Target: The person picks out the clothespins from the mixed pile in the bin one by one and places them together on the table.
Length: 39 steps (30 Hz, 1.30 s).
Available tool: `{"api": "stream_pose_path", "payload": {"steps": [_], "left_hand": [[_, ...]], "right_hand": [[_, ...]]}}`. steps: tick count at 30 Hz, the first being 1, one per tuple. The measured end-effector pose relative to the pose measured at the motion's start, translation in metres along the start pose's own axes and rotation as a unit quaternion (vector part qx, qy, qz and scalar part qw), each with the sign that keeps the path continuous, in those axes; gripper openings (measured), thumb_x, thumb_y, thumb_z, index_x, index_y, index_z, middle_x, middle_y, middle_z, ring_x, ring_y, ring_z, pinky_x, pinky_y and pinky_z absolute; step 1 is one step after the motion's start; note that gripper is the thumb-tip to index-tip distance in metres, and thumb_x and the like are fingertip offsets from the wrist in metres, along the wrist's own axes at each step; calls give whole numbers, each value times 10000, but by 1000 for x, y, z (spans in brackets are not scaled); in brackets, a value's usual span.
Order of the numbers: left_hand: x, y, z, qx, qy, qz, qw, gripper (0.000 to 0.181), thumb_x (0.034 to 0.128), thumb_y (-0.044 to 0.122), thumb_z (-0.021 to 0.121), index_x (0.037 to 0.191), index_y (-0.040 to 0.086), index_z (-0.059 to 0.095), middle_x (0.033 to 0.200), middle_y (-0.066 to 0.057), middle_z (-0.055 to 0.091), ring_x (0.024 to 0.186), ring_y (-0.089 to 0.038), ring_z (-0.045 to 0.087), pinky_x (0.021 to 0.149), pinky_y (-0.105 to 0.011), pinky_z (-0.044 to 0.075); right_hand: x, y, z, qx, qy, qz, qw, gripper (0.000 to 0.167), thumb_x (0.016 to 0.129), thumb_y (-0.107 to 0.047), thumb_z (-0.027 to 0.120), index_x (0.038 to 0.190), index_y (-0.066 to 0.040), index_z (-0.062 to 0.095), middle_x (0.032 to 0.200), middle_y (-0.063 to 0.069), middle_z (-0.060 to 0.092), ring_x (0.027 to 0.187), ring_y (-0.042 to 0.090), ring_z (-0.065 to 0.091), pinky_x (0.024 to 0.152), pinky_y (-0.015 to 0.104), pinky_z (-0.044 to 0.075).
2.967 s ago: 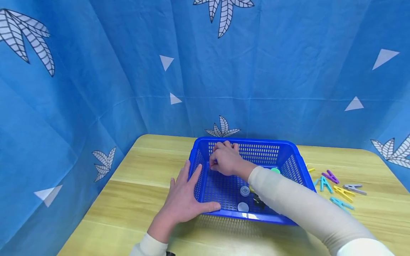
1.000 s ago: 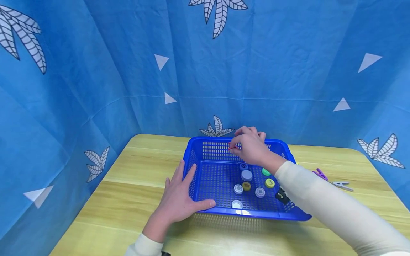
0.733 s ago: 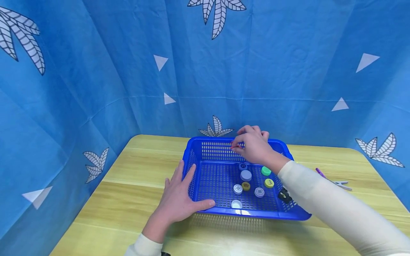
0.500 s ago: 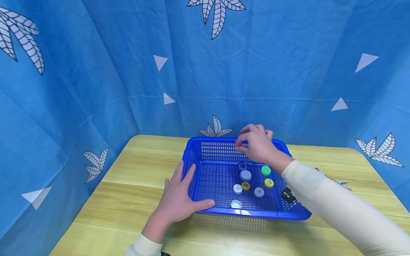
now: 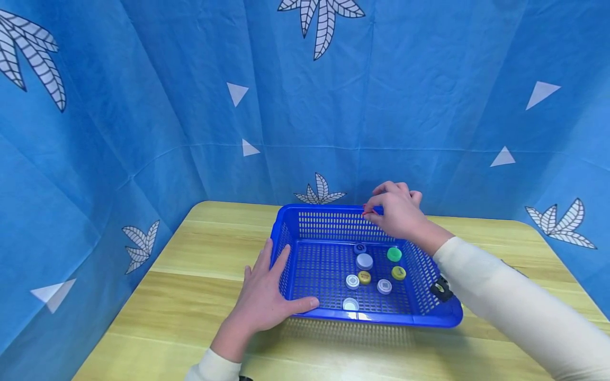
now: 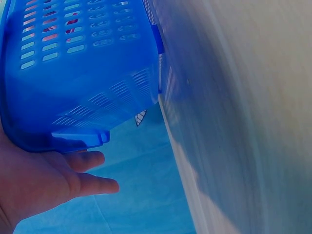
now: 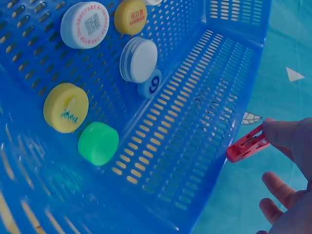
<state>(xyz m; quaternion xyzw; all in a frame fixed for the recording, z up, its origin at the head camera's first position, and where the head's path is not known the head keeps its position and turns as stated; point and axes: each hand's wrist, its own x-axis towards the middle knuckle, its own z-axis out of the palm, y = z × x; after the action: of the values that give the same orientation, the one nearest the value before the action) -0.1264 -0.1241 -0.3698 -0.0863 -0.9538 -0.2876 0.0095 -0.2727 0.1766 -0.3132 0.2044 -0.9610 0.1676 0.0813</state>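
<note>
A blue plastic basket [image 5: 405, 319] with slotted walls stands on the table. My left hand [image 5: 264, 301] rests on its left front corner, fingers straight along the left side and thumb on the front rim. Above the back rim, my right hand [image 5: 400, 211] pinches a red clothespin [image 7: 247, 145] between thumb and finger. Several bottle caps lie on the basket floor: a green cap [image 5: 394, 254], a yellow cap [image 5: 398, 273], a golden cap [image 5: 364, 278], a large white cap [image 5: 364, 261], a blue cap [image 7: 151, 84] and other white ones.
The light wooden table [image 5: 200, 259] meets a blue patterned curtain [image 5: 410, 106] behind and at the left. Right of the basket, the right sleeve [image 5: 514, 301] covers most of the area; a sliver of a grey thing [image 5: 514, 268] shows past it.
My right hand has risen from the basket's left end and moved right with the red clothespin, uncovering the caps. Its sleeve now hides the clothespins on the right. The left hand stays on the corner.
</note>
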Motion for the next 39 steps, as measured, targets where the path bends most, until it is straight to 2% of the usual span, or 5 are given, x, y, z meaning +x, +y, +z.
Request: {"api": "stream_pose_path", "payload": {"steps": [13,24,39], "left_hand": [[0,0,1,18,6,27,10000,1295,623,923,594,1604,158,232,1660,-135,-4,1499,-336,34,1111,-680,49],[-1,-1,3,2,0,55,10000,1287,632,906,613,1603,151,233,1659,-140,-17,1497,-346,24,1109,-684,51],[0,-1,2,26,-48,-51,10000,1295,623,919,599,1606,166,220,1664,-114,-17,1504,-325,21,1117,-665,36]], "right_hand": [[-6,8,-20,31,63,124,9999,58,874,-220,802,931,-212,811,1258,115,550,1206,424,359,882,639,181],[-12,22,-24,10,191,231,9995,49,870,-217,803,916,-199,810,1243,123,556,1203,439,365,887,655,173],[-30,45,-30,23,268,516,9983,46,882,-198,791,920,-172,794,1244,165,543,1187,469,348,898,693,134]]}}
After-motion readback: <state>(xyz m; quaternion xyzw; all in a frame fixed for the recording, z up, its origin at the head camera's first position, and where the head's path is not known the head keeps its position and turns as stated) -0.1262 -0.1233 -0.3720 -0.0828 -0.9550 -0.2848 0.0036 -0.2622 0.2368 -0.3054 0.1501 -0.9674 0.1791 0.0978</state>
